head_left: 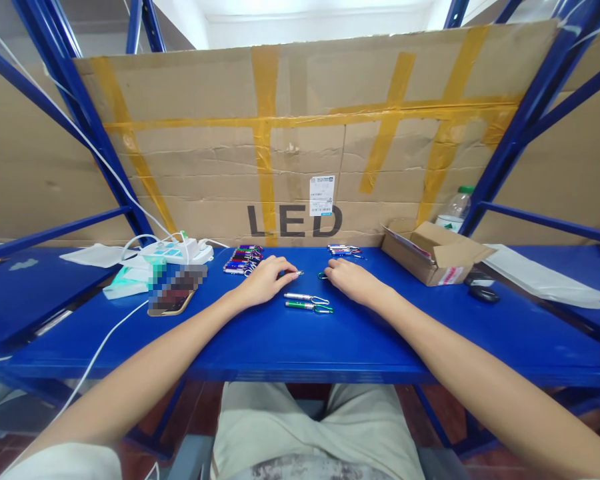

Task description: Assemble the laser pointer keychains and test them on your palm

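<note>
My left hand point(266, 281) is closed in a pinch on a small silvery item point(299, 273), mostly hidden by the fingers. Opposite it, my right hand point(347, 280) has its fingers bent together around a green clip point(322, 275), whose end shows at the fingertips. Between my forearms lie a silver penlight point(300, 297) with a carabiner and, just below it, a green penlight point(301, 306) with a green carabiner. A pile of colourful penlights point(241, 259) sits beside my left hand. Behind my right hand is a smaller group of penlights point(344, 251).
On the blue table point(300, 347), a phone point(177, 293), a tissue pack point(130, 283) and a power strip point(173, 251) lie left. An open cardboard box point(425, 257), a bottle point(455, 210), a black mouse point(483, 294) and white sheets point(545, 277) are right. Taped cardboard point(205, 160) stands behind.
</note>
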`<state>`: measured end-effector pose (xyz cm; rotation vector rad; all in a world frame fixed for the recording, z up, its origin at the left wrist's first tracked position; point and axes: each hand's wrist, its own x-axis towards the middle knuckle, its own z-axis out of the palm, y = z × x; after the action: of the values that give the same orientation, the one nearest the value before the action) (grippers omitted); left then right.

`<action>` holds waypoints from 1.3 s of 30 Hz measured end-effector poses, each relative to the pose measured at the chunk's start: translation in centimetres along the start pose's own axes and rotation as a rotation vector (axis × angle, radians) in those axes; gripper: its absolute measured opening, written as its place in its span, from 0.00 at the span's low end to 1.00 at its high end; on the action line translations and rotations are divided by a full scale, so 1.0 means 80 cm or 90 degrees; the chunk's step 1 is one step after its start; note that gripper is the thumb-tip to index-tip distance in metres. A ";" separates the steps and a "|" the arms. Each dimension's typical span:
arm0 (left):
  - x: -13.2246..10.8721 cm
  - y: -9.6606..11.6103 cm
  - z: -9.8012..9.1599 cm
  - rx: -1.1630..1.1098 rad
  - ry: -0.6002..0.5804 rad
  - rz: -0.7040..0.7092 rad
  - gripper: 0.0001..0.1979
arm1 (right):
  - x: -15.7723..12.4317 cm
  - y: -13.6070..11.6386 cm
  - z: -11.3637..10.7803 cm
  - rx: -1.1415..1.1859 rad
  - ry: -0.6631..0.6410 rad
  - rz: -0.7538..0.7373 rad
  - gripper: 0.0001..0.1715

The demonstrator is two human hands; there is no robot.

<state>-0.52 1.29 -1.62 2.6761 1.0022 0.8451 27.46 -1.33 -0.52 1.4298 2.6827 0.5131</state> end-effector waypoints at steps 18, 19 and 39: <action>0.000 0.012 -0.003 -0.083 -0.008 -0.074 0.16 | 0.002 -0.002 0.001 0.227 0.089 -0.023 0.16; 0.000 0.013 -0.002 -0.111 -0.005 -0.086 0.17 | 0.001 -0.004 0.000 0.247 0.103 -0.026 0.16; 0.006 0.010 0.009 -0.347 0.040 -0.127 0.22 | -0.002 -0.024 -0.006 0.311 0.195 -0.030 0.15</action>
<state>0.57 1.03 -1.73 2.0711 0.8752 0.9927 25.90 -2.60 -0.67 1.4807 3.2440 0.0701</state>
